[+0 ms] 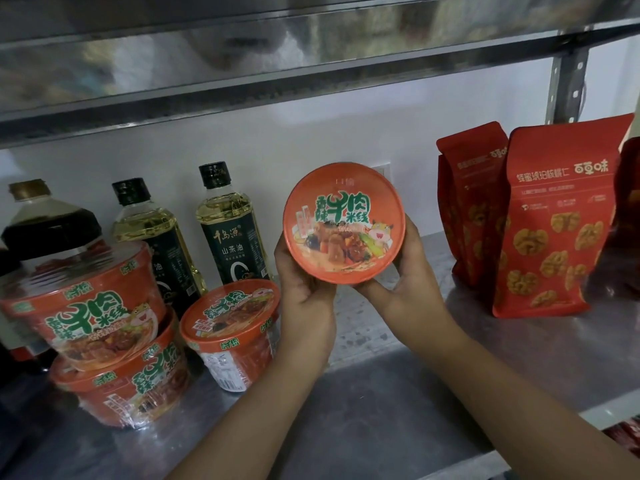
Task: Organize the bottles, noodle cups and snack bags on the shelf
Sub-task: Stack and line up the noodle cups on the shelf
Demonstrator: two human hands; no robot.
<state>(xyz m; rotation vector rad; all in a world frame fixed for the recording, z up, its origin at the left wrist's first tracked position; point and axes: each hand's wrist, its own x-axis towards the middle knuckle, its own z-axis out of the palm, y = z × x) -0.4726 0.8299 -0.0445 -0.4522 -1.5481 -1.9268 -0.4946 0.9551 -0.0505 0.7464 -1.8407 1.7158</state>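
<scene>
Both hands hold an orange noodle cup [344,223] above the middle of the steel shelf [398,393], its lid tilted toward me. My left hand [304,292] grips its left side and my right hand [405,271] grips its right side. Three more noodle cups stand at the left: two stacked [93,303] [128,386] and a single one [232,327]. Behind them stand two yellow oil bottles [156,237] [232,230] and a dark sauce bottle [45,223]. Red walnut snack bags [550,220] [464,202] stand upright at the right.
Another steel shelf [242,64] runs overhead, with its upright post [568,84] at the back right. A white wall closes the back. Part of another red bag [628,188] shows at the far right edge. Red packaging [623,434] shows below the shelf front.
</scene>
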